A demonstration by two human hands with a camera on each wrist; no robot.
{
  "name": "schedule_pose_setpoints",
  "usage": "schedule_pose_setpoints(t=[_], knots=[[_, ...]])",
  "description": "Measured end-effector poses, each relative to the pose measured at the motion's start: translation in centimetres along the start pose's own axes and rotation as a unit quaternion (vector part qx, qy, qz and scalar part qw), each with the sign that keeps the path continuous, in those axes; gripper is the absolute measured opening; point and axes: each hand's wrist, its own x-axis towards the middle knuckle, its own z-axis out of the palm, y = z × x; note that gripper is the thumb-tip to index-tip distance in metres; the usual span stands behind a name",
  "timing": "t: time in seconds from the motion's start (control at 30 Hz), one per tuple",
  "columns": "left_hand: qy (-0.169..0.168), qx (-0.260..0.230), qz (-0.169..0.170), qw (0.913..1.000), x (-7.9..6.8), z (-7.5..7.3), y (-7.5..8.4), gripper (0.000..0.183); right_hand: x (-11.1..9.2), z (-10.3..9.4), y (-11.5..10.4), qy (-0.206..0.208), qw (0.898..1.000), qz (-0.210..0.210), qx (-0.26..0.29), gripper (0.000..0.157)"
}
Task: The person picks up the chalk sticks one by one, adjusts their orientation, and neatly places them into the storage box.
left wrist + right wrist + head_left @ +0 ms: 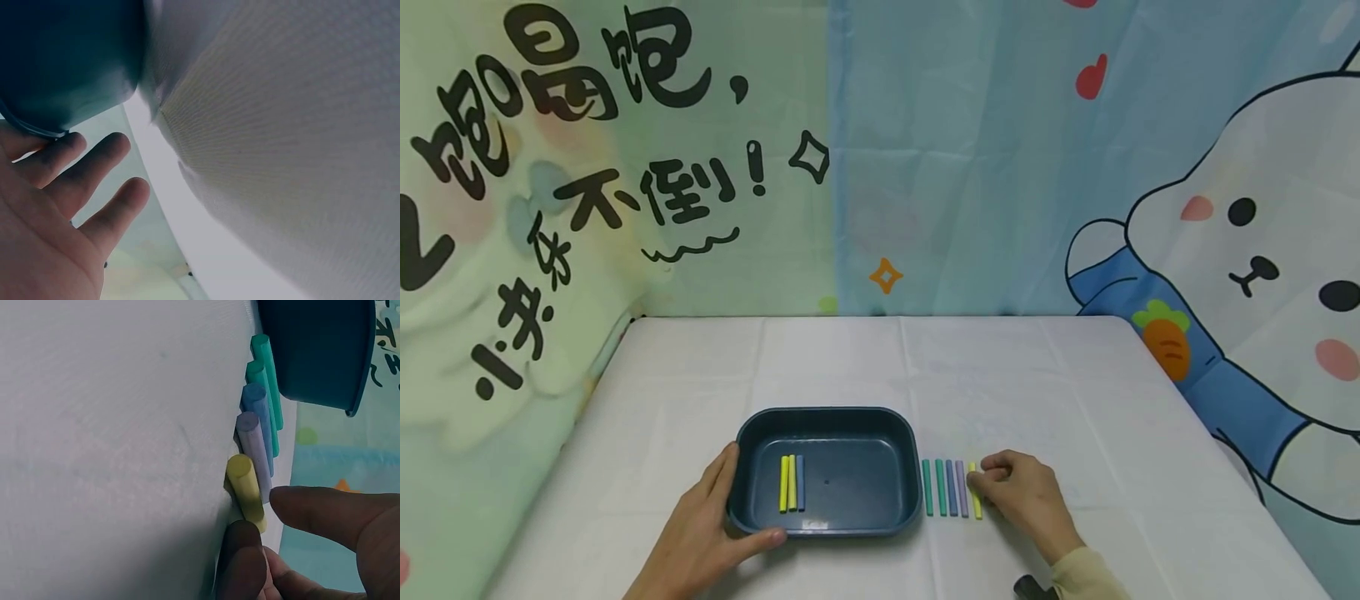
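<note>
Set on the white tablecloth [1037, 375]: dark blue tray [865, 487]. At its left wall and near rim: left hand [703, 512], fingers spread, thumb extended along the near side. Inside, left half — two yellow chalk sticks [784, 485] and one blue chalk stick [800, 483], side by side. Right of the tray, from left — two green chalk sticks [928, 489], second blue chalk stick [952, 492], purple chalk stick [962, 492], rightmost yellow chalk stick [977, 504]. Around the last: right hand [1026, 504], thumb and forefinger curved; cannot tell whether pinching.
</note>
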Motion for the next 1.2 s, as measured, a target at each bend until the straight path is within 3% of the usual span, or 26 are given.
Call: schedule_pose_setpoints(t=[0.3,0.7,0.83,1.07,1.2], knots=[[0.005,0.001,0.004,1.0,-0.15,0.05,-0.18,0.125,0.14,0.39,-0.31,0.001,1.0,-0.011,-0.011,0.023],[0.009,0.001,0.01,0.9999,-0.09,0.12,-0.36,0.124,0.39,0.36,-0.39,0.0,1.0,0.001,-0.015,0.02],[0.01,0.003,0.008,0.9999,-0.11,0.2,-0.36,0.125,0.45,0.1,-0.17,-0.006,1.0,0.008,0.003,0.022],[0.015,0.0,0.016,0.9998,-0.14,0.11,-0.41,0.124,0.62,-0.03,0.14,-0.028,0.994,0.043,0.094,0.029],[0.015,0.0,0.016,0.9998,-0.14,0.08,-0.43,0.124,0.67,-0.04,0.23,-0.029,0.993,0.048,0.108,0.03]])
